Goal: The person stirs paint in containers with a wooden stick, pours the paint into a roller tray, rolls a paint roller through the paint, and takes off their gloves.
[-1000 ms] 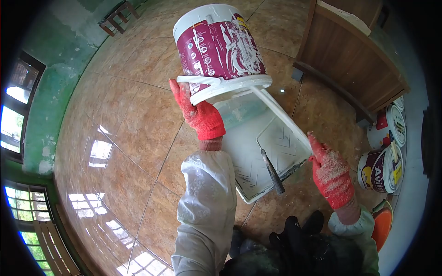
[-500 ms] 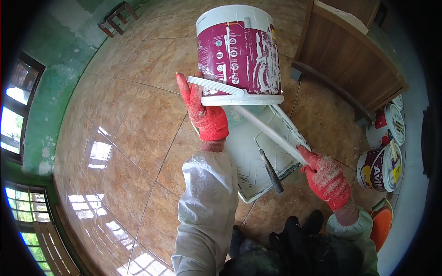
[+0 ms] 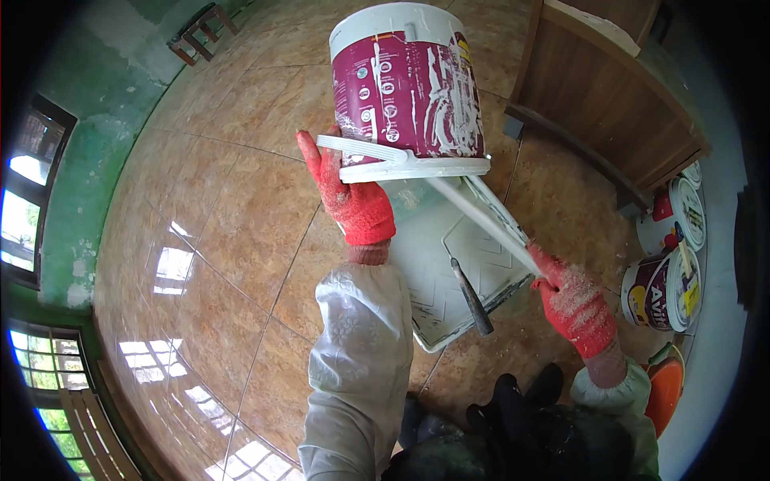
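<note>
Left fingers [image 3: 311, 158] spread against bucket rim [image 3: 429, 167] above tray [image 3: 434, 346].

two gloved hands [image 3: 361, 212]: one bucket [image 3: 409, 96], one stick [image 3: 489, 224]. between them, one tray [image 3: 429, 280], one roller handle [image 3: 471, 297]. beyond the right hand [image 3: 576, 309], three paint tubs [image 3: 650, 293], one orange pail [image 3: 664, 393], one cabinet [image 3: 601, 104].

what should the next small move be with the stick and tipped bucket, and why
Probably a short pull of the white stick down the bucket's inner wall, toward the tray. The right hand grips it, its far end runs up to the mouth of the paint bucket, and the left hand supports that bucket mouth-down above the tray.
</note>
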Motion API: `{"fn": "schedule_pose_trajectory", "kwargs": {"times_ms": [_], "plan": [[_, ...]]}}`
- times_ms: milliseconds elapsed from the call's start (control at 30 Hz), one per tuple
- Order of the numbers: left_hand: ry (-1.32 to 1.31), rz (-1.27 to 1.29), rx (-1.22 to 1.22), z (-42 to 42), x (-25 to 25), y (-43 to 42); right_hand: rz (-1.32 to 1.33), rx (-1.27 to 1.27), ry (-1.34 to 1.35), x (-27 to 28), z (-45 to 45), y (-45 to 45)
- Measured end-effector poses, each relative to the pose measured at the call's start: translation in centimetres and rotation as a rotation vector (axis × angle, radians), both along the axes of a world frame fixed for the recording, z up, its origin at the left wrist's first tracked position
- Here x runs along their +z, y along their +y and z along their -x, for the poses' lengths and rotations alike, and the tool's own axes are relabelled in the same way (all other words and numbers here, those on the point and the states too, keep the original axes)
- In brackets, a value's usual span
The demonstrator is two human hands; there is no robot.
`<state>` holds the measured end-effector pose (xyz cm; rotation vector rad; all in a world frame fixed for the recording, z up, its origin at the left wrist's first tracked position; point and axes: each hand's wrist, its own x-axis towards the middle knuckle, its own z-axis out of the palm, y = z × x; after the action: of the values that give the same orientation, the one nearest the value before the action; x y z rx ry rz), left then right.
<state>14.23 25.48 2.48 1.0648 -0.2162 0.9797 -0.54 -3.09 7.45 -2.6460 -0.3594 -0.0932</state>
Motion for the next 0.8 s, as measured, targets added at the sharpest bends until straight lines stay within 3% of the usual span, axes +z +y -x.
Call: {"fn": "schedule_pose_trajectory", "kwargs": {"times_ms": [67,267,433,500,600,700,800], "plan": [[-0.036,-0.065,0.037,-0.4,-0.3,0.4,-0.086,0.056,0.173,-0.1,0.1,0.0],[-0.062,-0.045,0.057,-0.5,-1.0,0.3,0.015,0.001,0.072,0.0,-0.7,0.2],[0.013,-0.033,0.166,-0.9,-1.1,1.1,-0.139,0.083,0.185,0.1,0.0,-0.1],[0.046,-0.144,0.267,-0.7,-1.0,1.3,-0.029,0.022,0.109,0.7,0.4,-0.3],[0.086,-0.113,0.298,-0.6,-0.6,1.1,0.056,-0.008,0.056,0.1,0.0,-0.6],[0.14,0.013,0.282,-0.6,-0.4,0.7,0.012,0.104,0.06,-0.6,0.7,-0.8],[0.228,-0.014,0.275,-0.5,-0.6,1.5,-0.087,0.028,0.164,-1.1,1.2,-0.9]]}}
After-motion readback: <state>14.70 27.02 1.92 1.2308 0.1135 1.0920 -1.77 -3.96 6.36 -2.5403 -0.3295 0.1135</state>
